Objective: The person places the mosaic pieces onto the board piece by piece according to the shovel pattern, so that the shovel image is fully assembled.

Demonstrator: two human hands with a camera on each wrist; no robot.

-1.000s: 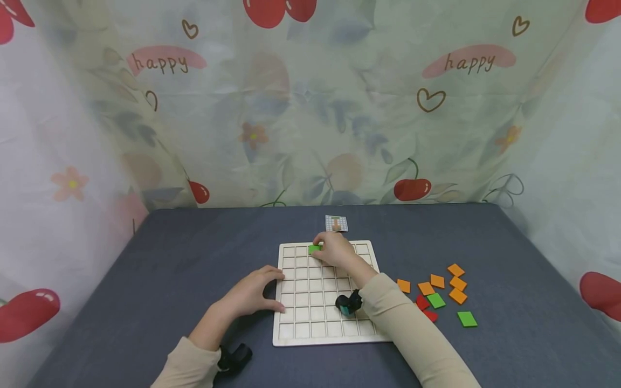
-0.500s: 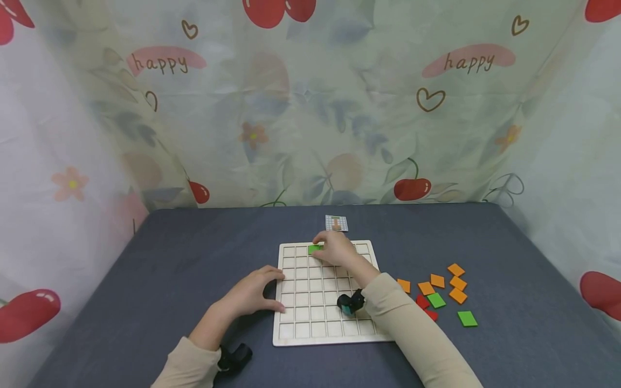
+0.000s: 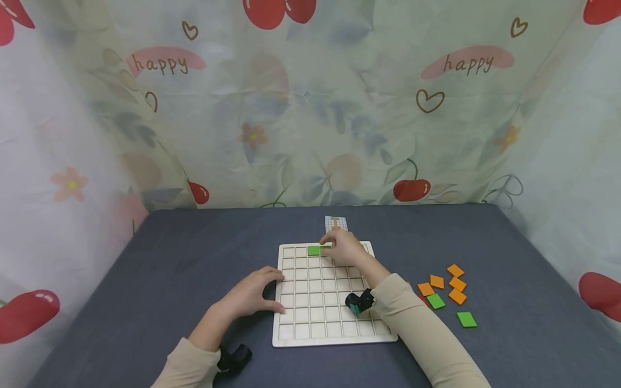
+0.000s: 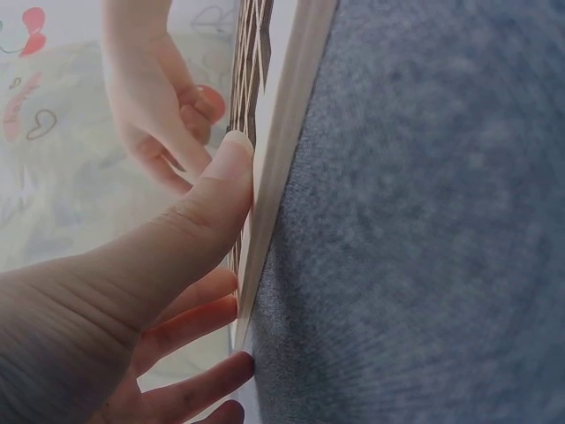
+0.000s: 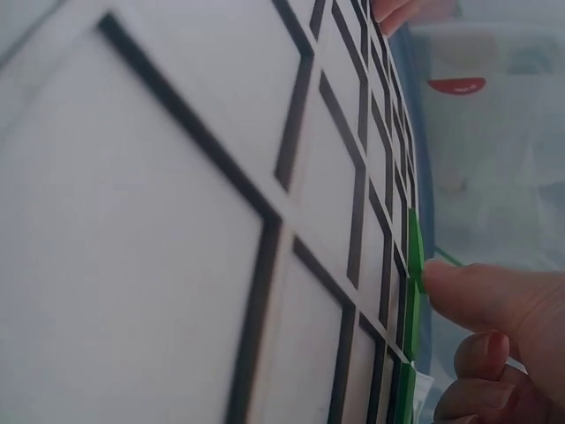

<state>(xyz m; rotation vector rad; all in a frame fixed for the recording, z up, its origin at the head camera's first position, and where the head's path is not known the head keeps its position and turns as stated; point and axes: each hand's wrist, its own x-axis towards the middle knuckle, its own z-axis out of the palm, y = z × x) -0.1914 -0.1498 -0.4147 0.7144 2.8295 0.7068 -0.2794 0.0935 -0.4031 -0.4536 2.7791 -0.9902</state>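
A pale gridded board (image 3: 310, 315) lies on the table. Green square tiles (image 3: 314, 250) sit side by side in its far row; the right wrist view shows several green tiles (image 5: 413, 320) along that edge. My right hand (image 3: 345, 249) is over this row, thumb and index finger about a green tile, which the hand partly hides. In the right wrist view the right thumb (image 5: 477, 287) touches a green tile's edge. My left hand (image 3: 252, 291) rests against the board's left edge, thumb and fingers spread along it, also seen as the left hand (image 4: 150, 274) in the left wrist view.
Right of the board lie loose orange tiles (image 3: 457, 284), green tiles (image 3: 467, 319) and a red tile (image 3: 423, 299) partly behind the right sleeve (image 3: 417, 318). A small patterned card (image 3: 336, 222) lies beyond the board. A printed curtain (image 3: 310, 134) surrounds the table (image 3: 218, 237).
My right hand and forearm have shifted slightly right along the far row, showing more green there. The sleeve now covers an orange tile and more of the red ones. The left hand stays put.
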